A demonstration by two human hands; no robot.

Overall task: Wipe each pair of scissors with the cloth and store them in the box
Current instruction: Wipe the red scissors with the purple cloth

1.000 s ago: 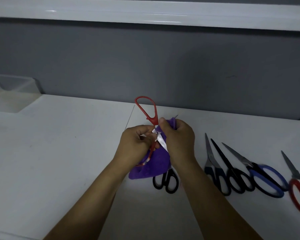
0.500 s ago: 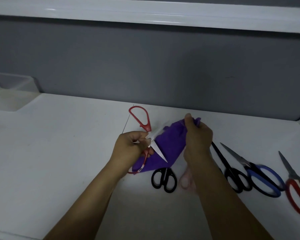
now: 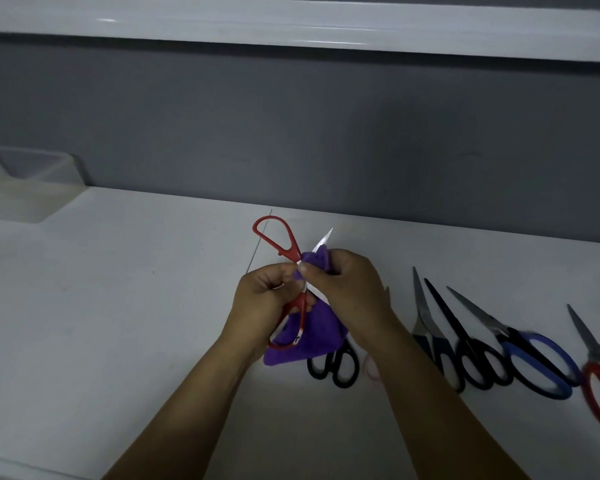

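Above the middle of the white tabletop [image 3: 118,289], the left hand [image 3: 267,299] grips the open red-handled steel scissors [image 3: 290,252] by the lower handle. The right hand [image 3: 350,292] pinches the crumpled purple cloth [image 3: 312,330] round one blade, whose tip pokes out toward the grey wall [image 3: 291,133]. Bare surface runs wide leftward to the translucent plastic box [image 3: 35,164] at the far-left edge; beneath the right forearm lie small black-handled scissors [image 3: 331,360] and perhaps a blurred pink pair, then a close row including blue-handled scissors [image 3: 510,336] crowds the right edge
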